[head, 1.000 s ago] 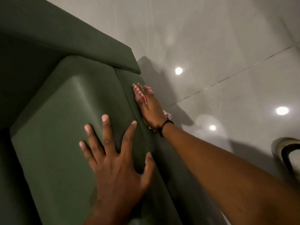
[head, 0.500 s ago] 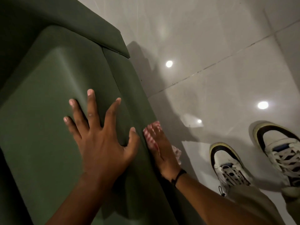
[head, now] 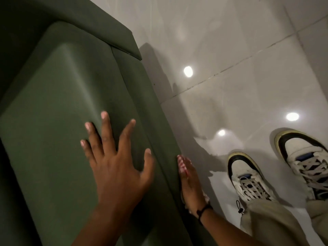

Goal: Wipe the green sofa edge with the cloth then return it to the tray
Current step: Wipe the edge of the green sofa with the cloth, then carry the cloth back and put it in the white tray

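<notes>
The green sofa (head: 58,107) fills the left half of the view, its outer edge (head: 159,121) running down beside the floor. My left hand (head: 117,166) lies flat on the seat cushion with fingers spread. My right hand (head: 190,183) presses a pink-and-white checked cloth (head: 182,166) against the sofa's side face; only small bits of cloth show at the fingertips and by the wrist. No tray is in view.
Glossy pale floor tiles (head: 230,50) lie right of the sofa, with ceiling-light reflections. My two white-and-black sneakers (head: 248,176) stand on the floor at the lower right, close to the sofa side. The sofa armrest (head: 99,27) crosses the top left.
My right hand with the cloth has slid along the sofa's side toward me. The left hand stayed flat on the cushion. The view tilted down, bringing my shoes into sight.
</notes>
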